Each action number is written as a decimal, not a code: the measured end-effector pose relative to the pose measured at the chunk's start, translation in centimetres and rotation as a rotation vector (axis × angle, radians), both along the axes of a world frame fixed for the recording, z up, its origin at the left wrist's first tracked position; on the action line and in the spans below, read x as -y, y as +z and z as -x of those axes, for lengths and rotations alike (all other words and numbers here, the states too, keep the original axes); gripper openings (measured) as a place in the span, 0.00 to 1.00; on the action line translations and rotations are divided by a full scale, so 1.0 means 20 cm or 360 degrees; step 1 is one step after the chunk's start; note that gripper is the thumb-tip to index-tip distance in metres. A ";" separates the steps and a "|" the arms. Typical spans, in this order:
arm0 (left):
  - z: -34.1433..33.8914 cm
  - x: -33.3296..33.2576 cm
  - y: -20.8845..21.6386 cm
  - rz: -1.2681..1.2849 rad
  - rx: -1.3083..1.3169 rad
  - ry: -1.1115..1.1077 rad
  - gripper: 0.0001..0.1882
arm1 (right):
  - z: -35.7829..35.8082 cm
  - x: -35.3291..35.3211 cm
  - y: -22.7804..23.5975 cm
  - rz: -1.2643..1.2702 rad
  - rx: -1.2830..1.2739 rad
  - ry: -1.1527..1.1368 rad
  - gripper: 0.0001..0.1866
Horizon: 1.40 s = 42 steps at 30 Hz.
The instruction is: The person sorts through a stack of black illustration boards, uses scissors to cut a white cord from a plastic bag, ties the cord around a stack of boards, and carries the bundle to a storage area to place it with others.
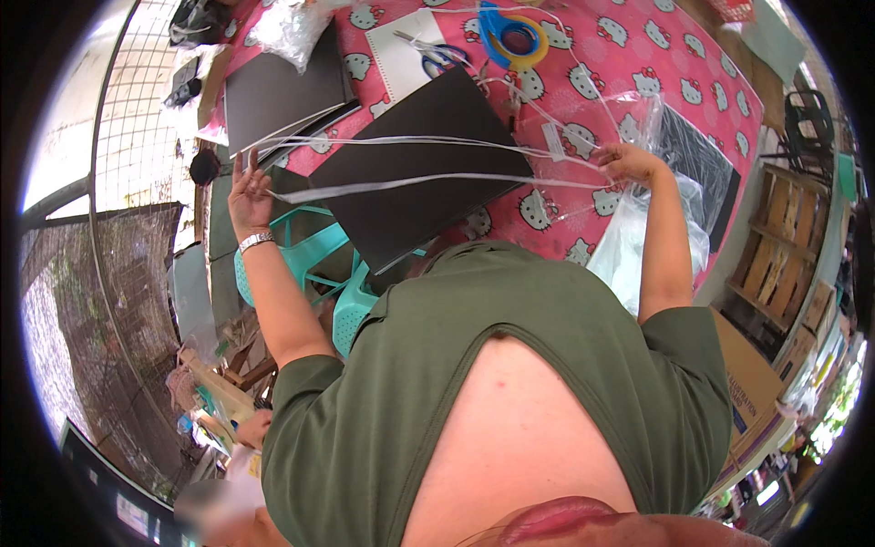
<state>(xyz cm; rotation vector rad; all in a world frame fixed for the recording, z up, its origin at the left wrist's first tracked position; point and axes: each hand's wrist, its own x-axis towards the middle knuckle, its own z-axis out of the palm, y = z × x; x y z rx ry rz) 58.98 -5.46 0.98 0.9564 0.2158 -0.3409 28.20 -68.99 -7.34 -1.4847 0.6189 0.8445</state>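
My left hand (251,196) is raised at the left edge of the table, thumb and fingers closed on a looped white ribbon (392,185). The ribbon runs in several strands across to my right hand (629,165), which pinches it on the right. Its lower strand is drawn nearly straight, while the upper ones bow slightly. Beneath the strands, a flat black board (428,109) lies at a slant, its near corner jutting past the table edge. A thin white length of the ribbon also trails toward the far side of the table.
Scissors (436,57) lie on a white notepad (390,68), left of a blue tape dispenser (510,36). More black boards (283,87) sit at far left; a plastic-wrapped one (693,159) is at right, near a plastic bag (638,251). Teal stools (310,251) stand below; another person's hand (254,428) shows lower left.
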 end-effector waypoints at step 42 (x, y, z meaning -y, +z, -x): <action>0.15 0.44 0.18 0.0164 0.0039 -0.0739 0.34 | -1.04 -1.18 0.42 -0.0788 0.0729 0.0549 0.34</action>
